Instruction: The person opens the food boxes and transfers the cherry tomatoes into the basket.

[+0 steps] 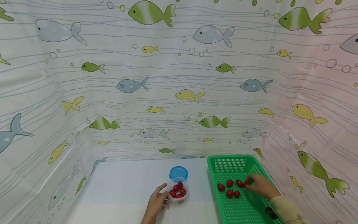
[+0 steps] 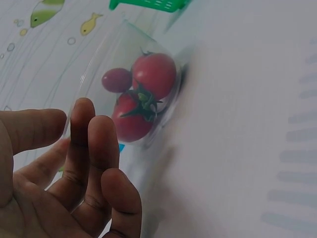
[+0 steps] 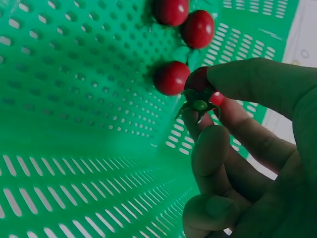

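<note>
In the basket my right hand point(image 1: 260, 186) pinches a small red cherry tomato point(image 3: 199, 79) between thumb and fingertips, its green calyx showing in the right wrist view. Several other cherry tomatoes point(image 1: 229, 193) lie around it on the floor of the green basket point(image 1: 211, 186). My left hand point(image 1: 157, 200) is at the left rim of a clear plastic container point(image 2: 99, 57), thumb tip at the rim and curled fingers against the outside. Several red tomatoes point(image 2: 154, 74) with green calyxes sit in that container.
A blue lid point(image 1: 178, 173) lies just behind the clear container on the white table point(image 1: 117, 186). A dark object point(image 1: 270, 213) sits near the basket's right side, by the right sleeve point(image 1: 285, 208). Fish-patterned sheets point(image 1: 167, 102) wall the table at the back and sides.
</note>
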### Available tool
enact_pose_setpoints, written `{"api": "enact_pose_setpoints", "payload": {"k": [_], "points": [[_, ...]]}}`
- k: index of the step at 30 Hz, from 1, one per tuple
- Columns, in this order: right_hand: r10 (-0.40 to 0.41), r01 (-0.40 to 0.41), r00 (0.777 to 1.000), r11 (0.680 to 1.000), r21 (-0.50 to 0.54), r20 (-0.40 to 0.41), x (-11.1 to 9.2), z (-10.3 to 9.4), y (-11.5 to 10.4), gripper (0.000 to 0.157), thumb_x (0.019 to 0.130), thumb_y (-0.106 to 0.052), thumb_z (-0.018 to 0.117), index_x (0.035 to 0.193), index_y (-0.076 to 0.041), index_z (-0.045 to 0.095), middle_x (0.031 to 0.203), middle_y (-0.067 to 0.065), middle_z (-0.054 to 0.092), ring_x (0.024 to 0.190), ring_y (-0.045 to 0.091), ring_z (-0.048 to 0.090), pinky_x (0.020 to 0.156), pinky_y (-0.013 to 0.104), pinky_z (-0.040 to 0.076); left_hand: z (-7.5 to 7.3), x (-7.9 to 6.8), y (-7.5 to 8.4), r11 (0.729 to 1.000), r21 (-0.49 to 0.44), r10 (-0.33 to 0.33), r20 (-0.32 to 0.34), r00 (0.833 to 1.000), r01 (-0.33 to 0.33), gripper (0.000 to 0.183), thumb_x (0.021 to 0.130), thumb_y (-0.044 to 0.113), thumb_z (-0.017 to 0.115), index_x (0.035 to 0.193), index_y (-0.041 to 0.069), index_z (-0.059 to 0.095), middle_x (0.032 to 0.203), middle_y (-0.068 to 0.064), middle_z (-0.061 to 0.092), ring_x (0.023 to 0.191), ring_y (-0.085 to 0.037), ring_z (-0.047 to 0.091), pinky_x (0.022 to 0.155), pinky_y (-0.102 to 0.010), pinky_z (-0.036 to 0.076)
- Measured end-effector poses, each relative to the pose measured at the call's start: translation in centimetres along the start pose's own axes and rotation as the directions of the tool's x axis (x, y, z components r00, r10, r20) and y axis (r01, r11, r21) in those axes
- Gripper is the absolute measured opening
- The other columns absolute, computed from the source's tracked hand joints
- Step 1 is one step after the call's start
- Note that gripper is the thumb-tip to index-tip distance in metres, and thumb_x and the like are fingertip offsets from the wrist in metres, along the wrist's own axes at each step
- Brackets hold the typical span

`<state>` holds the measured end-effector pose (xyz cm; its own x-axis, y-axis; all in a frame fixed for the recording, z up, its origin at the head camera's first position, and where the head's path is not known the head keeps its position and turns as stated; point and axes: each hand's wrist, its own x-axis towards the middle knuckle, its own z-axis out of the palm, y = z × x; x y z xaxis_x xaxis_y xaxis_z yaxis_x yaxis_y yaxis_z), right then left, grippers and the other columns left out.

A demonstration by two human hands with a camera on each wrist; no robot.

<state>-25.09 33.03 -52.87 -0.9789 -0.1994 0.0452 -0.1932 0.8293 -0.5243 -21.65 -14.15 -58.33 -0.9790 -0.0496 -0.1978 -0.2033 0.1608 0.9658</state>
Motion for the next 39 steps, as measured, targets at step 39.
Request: {"api": "enact_pose_setpoints", "payload": {"k": [39], "points": [[-0.157, 0.153, 0.980, 0.987, -0.043, -0.126, 2.0, 0.5, -6.8, 0.015, 0.095, -0.027, 0.073, 0.108, -0.021, 0.071, 0.104, -0.005, 0.073, 0.078, 0.003, 0.060, 0.072, 0.035, 0.051, 0.0, 0.3, -0.4, 1.000, -0.026, -0.010, -0.006, 1.000, 0.010, 0.056, 0.099, 0.024, 0.061, 0.148, 0.002, 0.047, 0.083, 0.000, 0.070, 0.073, -0.018, 0.068, 0.062, -0.033, 0.046]]}}
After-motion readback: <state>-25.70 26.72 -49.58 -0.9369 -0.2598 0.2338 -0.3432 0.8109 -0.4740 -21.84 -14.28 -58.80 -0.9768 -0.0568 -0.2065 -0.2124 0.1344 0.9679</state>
